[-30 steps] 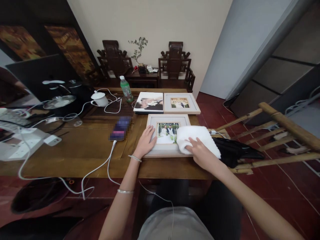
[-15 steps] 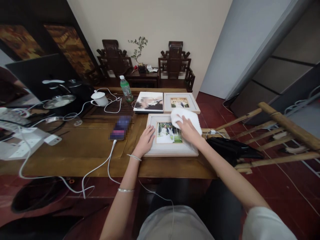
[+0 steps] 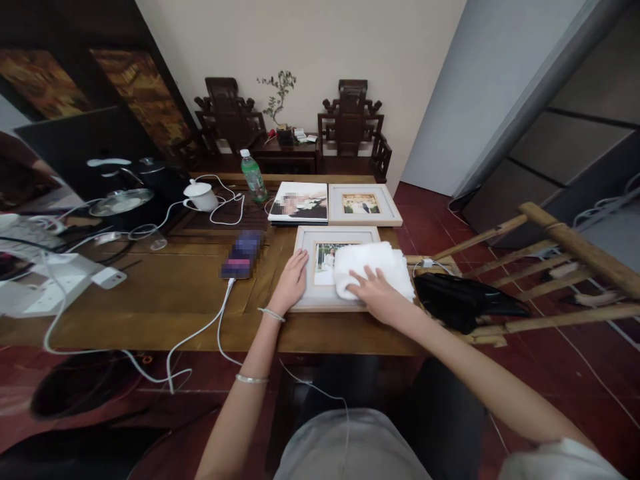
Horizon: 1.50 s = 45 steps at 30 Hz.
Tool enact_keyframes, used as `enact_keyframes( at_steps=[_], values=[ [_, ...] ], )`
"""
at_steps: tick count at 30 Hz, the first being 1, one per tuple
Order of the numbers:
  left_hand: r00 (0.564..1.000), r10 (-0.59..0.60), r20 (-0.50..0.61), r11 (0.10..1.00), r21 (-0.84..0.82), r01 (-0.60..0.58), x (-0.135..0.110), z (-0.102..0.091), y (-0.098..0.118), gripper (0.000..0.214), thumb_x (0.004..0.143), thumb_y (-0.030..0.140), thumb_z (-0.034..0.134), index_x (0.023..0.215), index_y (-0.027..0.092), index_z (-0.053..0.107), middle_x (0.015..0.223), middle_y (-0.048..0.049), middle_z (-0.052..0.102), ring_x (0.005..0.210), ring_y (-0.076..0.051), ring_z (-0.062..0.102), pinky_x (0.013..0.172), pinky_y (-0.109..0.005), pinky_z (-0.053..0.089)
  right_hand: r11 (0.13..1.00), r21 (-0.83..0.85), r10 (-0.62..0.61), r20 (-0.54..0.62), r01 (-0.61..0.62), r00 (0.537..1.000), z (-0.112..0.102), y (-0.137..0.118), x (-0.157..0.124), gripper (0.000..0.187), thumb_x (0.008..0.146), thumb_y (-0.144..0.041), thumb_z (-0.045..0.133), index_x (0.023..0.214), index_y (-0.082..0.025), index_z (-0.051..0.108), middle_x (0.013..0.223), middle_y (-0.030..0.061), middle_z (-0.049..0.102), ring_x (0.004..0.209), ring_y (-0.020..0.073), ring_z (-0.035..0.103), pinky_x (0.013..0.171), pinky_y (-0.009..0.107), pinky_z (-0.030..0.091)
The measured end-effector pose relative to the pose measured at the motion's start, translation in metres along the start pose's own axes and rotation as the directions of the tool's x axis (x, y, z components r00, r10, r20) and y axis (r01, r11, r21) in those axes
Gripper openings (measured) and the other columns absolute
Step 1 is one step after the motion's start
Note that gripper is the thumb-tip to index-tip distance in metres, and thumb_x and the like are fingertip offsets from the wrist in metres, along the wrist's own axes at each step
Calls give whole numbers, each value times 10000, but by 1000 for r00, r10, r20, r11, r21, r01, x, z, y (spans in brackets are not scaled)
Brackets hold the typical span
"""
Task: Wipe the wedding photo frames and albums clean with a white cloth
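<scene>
A light wooden picture frame (image 3: 336,231) with a photo in a pale mount lies flat on the table in front of me. My left hand (image 3: 291,280) rests along its left edge, fingers stretched out and touching the frame. In my right hand (image 3: 377,293) is a folded white cloth (image 3: 370,260), pressed down over the frame's right half. The cloth hides the right part of the photo and the frame's right edge. Behind it lie a second picture frame (image 3: 387,200) and a stack topped by a photo album or print (image 3: 300,193).
Left of the frame lies a phone (image 3: 240,257) on a white charging cable. Farther left are a green bottle (image 3: 254,177), a lidded white cup (image 3: 200,197), a black pot (image 3: 123,210) and a power strip (image 3: 60,287). A bamboo chair (image 3: 575,247) holding a black bag (image 3: 460,300) stands right.
My right hand has brought the cloth down from the frame's upper right corner towards its lower right, covering more of the photo. My left hand has stayed at the left edge.
</scene>
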<state>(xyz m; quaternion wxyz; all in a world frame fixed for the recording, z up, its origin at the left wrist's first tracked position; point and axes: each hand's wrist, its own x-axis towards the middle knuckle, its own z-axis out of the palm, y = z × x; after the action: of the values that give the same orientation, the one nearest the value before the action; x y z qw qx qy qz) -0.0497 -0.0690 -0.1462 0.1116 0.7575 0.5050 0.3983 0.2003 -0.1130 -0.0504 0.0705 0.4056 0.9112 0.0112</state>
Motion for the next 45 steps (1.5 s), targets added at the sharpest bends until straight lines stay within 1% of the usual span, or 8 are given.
enact_keyframes(
  at_steps=[5, 9, 21, 27, 32, 36, 40, 45],
  values=[
    [998, 16, 61, 996, 86, -21, 0, -3, 4, 426, 938, 268, 392, 1331, 140, 498, 1418, -134, 479, 1384, -263, 338, 1146, -501, 277, 986, 143, -92, 47, 84, 995, -16, -29, -35, 688, 679, 83, 395, 1289, -204, 534, 1455, 144, 425, 1324, 379, 380, 1000, 581, 381],
    [997, 39, 70, 995, 85, -45, 1, -4, 1, 418, 943, 259, 379, 1324, 142, 506, 1416, -138, 481, 1387, -266, 332, 1144, -502, 280, 984, 147, -97, -20, 99, 995, -4, -28, -24, 693, 662, 88, 380, 1278, -186, 542, 1491, 130, 376, 1379, 386, 277, 1040, 624, 313],
    [998, 52, 42, 999, -14, -51, 0, -2, -8, 455, 879, 86, 347, 1282, 149, 549, 1388, -126, 513, 1384, -239, 347, 1139, -493, 308, 980, 14, 198, -263, -201, 944, 15, 82, 82, 598, 751, 43, 387, 1308, -130, 518, 1512, 123, 342, 1384, 392, 236, 1078, 628, 218],
    [998, 58, 34, 998, -22, -58, 3, -6, -4, 477, 839, 46, 375, 1262, 148, 572, 1343, -119, 560, 1364, -252, 382, 1134, -505, 320, 992, -54, 102, -135, -110, 986, 17, 47, 52, 586, 742, 60, 387, 1254, -152, 576, 1492, 138, 373, 1372, 417, 248, 1049, 666, 207],
    [998, 53, 44, 998, -39, -51, 6, -10, 1, 508, 804, 22, 390, 1255, 155, 582, 1315, -95, 589, 1368, -254, 374, 1137, -490, 317, 996, 78, 26, 71, -31, 997, -5, 5, -8, 612, 726, 71, 385, 1268, -145, 568, 1501, 137, 357, 1365, 421, 274, 1040, 642, 270],
    [998, 40, 45, 999, -32, -38, 6, -9, 2, 508, 794, 13, 384, 1239, 141, 593, 1314, -106, 588, 1367, -265, 375, 1134, -502, 318, 982, 182, -63, 97, 44, 993, -16, -16, -36, 650, 713, 72, 382, 1294, -170, 544, 1510, 115, 349, 1376, 391, 274, 1049, 609, 299],
    [997, 58, 44, 998, -8, -58, 5, -8, 2, 505, 804, 14, 368, 1250, 121, 579, 1317, -123, 582, 1367, -262, 375, 1131, -493, 327, 978, 199, -62, 1, 60, 998, -3, -17, -24, 655, 695, 80, 376, 1276, -165, 553, 1506, 110, 357, 1397, 371, 236, 1065, 611, 276],
    [996, 84, 40, 997, -5, -83, 3, -9, 1, 507, 800, 8, 358, 1244, 110, 581, 1317, -132, 580, 1368, -258, 373, 1128, -495, 329, 988, 146, 76, -179, -50, 981, 18, 23, 31, 626, 686, 77, 399, 1257, -124, 557, 1506, 127, 353, 1406, 357, 211, 1098, 596, 215]
  ],
)
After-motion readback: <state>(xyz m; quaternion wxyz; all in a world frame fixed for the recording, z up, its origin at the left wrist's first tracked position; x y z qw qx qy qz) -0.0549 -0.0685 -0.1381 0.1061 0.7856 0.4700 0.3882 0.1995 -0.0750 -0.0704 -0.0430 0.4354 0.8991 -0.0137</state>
